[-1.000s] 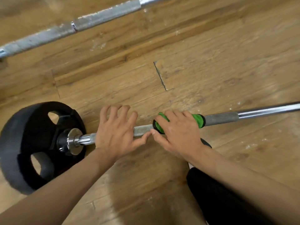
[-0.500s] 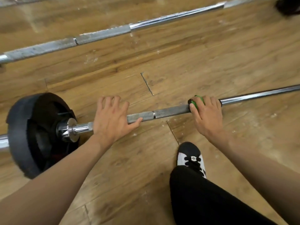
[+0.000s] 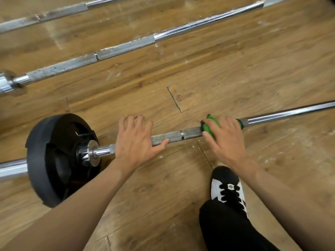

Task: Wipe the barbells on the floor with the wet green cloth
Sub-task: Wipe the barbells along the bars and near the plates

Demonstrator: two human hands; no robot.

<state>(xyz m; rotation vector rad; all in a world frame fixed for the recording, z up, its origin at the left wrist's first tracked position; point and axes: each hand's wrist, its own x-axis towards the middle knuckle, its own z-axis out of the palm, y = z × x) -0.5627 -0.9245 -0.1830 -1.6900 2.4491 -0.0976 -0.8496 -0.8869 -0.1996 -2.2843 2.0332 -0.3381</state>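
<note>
- The wooden floor carries three bars lying roughly parallel.
- The nearest barbell has a grey knurled grip and a shiny chrome sleeve; a black plate sits on its left end.
- A second barbell and a third barbell lie farther off (both with whitish patches on the knurling).
- The left hand rests palm-down on the nearest bar, fingers arched over it, thumb along its near side.
- The right hand clasps the green cloth wrapped round the bar, right of the left hand.
- The black-and-white shoe shows a tongue emblem too small to read.
</note>
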